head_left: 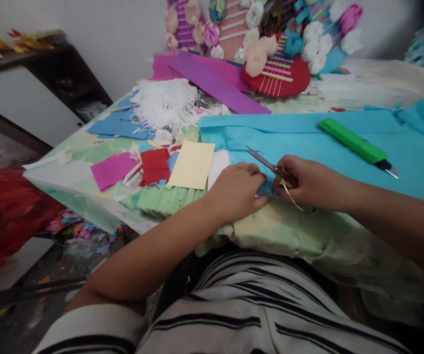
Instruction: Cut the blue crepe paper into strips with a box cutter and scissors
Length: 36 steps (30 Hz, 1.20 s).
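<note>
A wide sheet of light blue crepe paper [308,142] lies across the table in front of me. My right hand [310,183] is closed on gold-handled scissors [271,167], whose blades point up and left over the paper's near edge. My left hand [239,189] is closed, pinching the folded near corner of the blue paper just left of the scissors. Both hands rest at the table's front edge.
A green utility knife [355,143] lies on the blue paper at right. Left of my hands lie a cream card [193,164], red [155,166], pink [111,169] and blue paper scraps, white shreds [166,102], purple strips [215,83]. Paper flower decorations [271,54] stand at the back.
</note>
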Motion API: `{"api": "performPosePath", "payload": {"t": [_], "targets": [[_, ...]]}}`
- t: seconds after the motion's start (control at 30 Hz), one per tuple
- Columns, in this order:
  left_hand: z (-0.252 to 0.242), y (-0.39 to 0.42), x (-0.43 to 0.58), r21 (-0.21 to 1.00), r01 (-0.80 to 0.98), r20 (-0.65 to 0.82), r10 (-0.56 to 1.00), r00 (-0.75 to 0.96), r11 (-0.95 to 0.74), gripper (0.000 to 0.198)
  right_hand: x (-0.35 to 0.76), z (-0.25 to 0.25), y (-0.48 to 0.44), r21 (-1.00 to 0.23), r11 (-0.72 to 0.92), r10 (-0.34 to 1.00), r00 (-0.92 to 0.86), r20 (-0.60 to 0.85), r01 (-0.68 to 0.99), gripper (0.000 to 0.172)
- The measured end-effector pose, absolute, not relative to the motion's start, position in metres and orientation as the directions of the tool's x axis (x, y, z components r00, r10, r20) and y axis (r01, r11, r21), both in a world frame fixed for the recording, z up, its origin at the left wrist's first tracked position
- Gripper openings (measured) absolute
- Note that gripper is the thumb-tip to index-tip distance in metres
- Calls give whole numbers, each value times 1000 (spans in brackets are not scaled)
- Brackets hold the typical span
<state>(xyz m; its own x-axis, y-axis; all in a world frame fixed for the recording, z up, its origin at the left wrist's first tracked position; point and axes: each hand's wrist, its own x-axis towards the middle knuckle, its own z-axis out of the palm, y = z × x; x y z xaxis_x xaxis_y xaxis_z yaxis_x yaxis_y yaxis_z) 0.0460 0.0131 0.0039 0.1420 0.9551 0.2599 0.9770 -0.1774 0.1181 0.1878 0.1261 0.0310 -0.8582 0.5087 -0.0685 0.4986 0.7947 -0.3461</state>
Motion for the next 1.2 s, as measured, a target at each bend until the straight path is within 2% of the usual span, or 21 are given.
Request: {"api": "performPosePath", "payload": {"t": [0.5, 0.77, 1.2], "targets": [[6, 12, 47, 130, 978, 256, 958, 129, -166, 29, 180, 36, 127, -433, 707, 549, -820, -162, 559, 15], [8, 11, 47, 139, 977, 237, 964, 122, -158, 32, 180, 34, 128, -428, 700, 572, -808, -144, 572, 14], [6, 13, 45, 183, 967, 274, 954, 122, -176, 22, 181, 38, 127, -451, 689, 576, -806, -136, 568, 15]]}}
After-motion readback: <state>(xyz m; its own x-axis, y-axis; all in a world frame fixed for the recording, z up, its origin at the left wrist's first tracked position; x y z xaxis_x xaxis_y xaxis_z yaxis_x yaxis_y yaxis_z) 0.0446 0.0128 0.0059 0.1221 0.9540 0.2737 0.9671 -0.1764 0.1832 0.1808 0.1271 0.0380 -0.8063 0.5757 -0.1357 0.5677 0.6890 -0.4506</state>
